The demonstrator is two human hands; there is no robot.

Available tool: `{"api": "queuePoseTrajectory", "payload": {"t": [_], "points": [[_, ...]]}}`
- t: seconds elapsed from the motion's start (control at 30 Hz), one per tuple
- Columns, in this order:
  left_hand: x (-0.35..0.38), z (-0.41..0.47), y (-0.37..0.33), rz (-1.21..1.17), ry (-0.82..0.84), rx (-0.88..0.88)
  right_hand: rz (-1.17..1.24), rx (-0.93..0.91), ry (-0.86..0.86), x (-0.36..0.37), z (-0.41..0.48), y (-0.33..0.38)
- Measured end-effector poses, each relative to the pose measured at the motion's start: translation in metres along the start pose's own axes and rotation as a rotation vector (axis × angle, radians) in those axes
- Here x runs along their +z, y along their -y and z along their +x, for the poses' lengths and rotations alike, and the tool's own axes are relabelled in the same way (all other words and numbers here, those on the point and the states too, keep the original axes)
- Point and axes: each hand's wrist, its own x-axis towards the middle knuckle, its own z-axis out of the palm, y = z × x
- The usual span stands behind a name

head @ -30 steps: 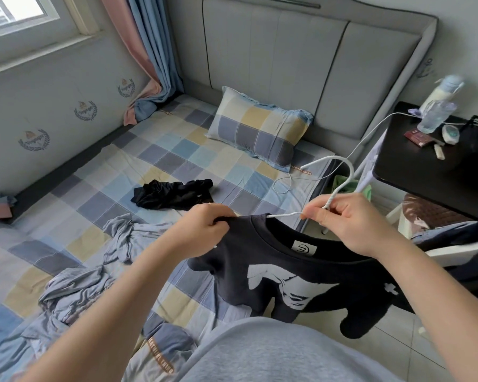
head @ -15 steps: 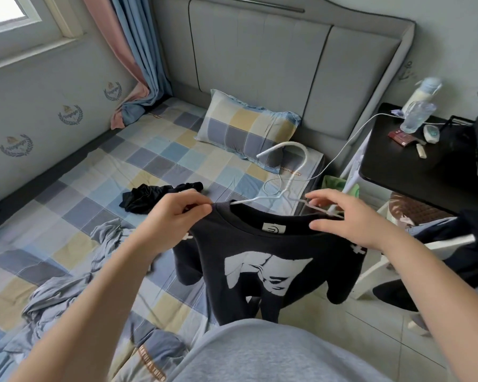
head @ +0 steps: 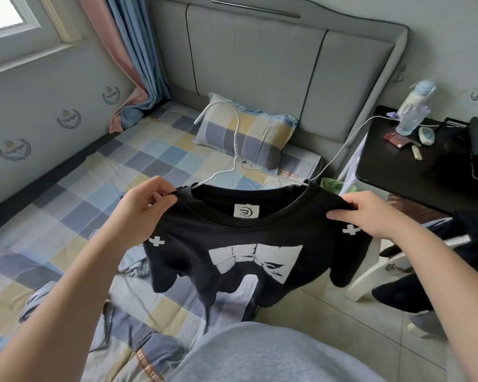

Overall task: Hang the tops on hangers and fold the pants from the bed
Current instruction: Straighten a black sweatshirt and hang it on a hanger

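Left hand [head: 146,201] at nine o'clock and right hand [head: 370,213] at three each pinch a shoulder of the black top [head: 246,244], seating it on the white hanger [head: 236,150]. Next, it probably needs hanging up by the hook.

Daylight enters a window [head: 3,20] at upper left, beside pink and blue curtains [head: 127,51]. The pale wall [head: 39,86] carries crest emblems. A grey padded headboard [head: 287,78] backs the bed [head: 66,202] with its checked pillow [head: 249,136]. At right, a black side table [head: 414,172] stands over pale floor tiles [head: 342,326].
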Motion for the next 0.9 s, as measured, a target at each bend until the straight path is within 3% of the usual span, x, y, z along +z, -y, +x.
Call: {"api": "queuePoseTrajectory", "payload": {"t": [0.13,0.23,0.43,0.57,0.63,0.73,0.9], "points": [[0.005,-0.006,-0.004,0.134,-0.080,0.059,0.204,-0.038,0.067,-0.005,-0.009,0.010],[0.008,-0.011,-0.002,0.134,-0.081,0.091,0.210,-0.054,0.072,-0.012,-0.011,0.008],[0.008,-0.010,-0.009,0.121,-0.039,0.054,0.058,-0.066,-0.154,-0.020,-0.012,0.015],[0.008,-0.006,-0.013,0.276,-0.046,0.209,-0.020,-0.142,-0.349,-0.022,-0.018,0.023],[0.009,-0.006,-0.017,0.227,-0.124,0.202,-0.050,-0.292,-0.486,-0.013,-0.029,0.029],[0.010,-0.007,-0.023,0.034,-0.201,0.121,-0.056,-0.454,-0.523,0.001,-0.044,0.024],[0.014,-0.008,-0.039,-0.060,-0.123,0.146,0.185,-0.362,-0.532,0.010,-0.060,0.006]]}}
